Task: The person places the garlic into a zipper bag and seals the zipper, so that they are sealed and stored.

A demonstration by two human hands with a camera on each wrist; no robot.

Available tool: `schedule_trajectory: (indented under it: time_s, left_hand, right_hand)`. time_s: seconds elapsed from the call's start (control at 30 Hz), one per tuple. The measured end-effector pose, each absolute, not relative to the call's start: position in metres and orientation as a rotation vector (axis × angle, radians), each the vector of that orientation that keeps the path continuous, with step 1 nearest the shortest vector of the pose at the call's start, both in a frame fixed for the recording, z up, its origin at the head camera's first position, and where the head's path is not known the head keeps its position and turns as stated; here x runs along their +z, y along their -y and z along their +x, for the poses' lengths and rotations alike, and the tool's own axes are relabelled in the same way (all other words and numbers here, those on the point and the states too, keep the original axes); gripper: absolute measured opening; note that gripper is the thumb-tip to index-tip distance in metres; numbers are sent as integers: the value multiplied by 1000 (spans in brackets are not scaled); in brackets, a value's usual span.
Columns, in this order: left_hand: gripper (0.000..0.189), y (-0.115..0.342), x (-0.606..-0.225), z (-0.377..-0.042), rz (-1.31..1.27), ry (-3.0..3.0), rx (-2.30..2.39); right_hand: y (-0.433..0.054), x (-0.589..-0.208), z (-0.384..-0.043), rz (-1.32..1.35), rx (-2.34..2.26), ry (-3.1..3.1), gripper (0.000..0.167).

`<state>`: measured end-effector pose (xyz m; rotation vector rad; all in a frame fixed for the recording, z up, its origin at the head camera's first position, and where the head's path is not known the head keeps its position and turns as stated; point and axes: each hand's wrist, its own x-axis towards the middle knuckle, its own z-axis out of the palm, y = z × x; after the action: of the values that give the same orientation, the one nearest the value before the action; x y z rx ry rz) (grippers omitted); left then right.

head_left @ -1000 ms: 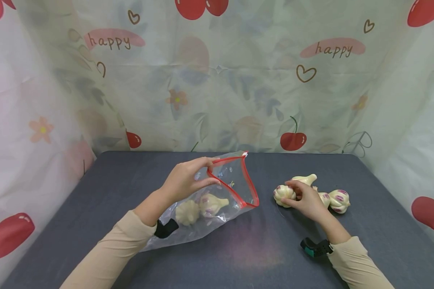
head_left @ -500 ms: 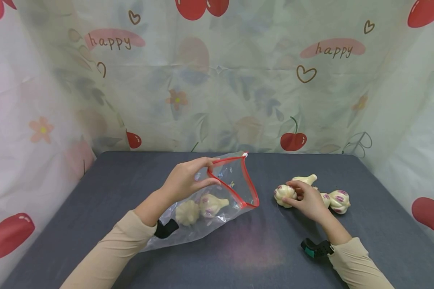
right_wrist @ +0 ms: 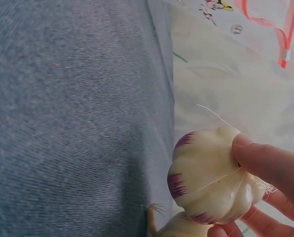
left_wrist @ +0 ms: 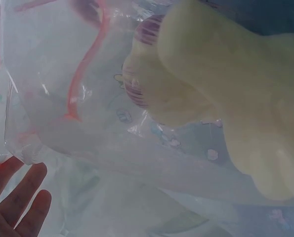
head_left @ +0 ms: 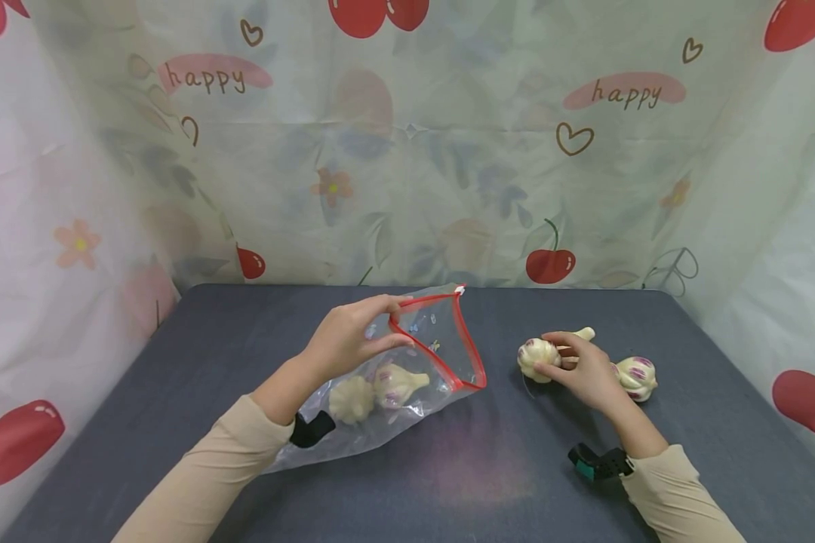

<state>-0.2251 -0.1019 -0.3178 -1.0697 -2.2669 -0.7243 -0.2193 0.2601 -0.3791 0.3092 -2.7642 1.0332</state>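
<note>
My left hand (head_left: 349,335) pinches the rim of a clear zip bag (head_left: 387,426) with a red zip edge, its mouth spread toward the right. Two garlic bulbs show through the plastic, one pale bulb (head_left: 352,400) and one purple-streaked bulb (head_left: 397,385); both loom large in the left wrist view. My right hand (head_left: 587,373) grips another garlic bulb (right_wrist: 211,175) between thumb and fingers, its thin roots sticking out. Right behind that hand lies a garlic bulb (head_left: 584,332) with a stalk, partly covered by the fingers.
Another purple-streaked garlic bulb (head_left: 637,378) lies on the dark table (head_left: 475,483) to the right of my right hand. A patterned curtain (head_left: 407,204) hangs along the table's back edge and at both sides.
My right hand has lifted slightly, taking the gripped garlic bulb a little up and to the right, and now covers more of the bulbs behind. The left hand and bag have stayed still.
</note>
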Motion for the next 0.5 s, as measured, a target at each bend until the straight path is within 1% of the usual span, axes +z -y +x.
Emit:
schedule_trajectory:
  time_s: [0.5]
  left_hand:
    - [32,103,-316,-225,-1091,2250,-732]
  right_hand:
    - [-262,-366,-217,291,1050,2729,49]
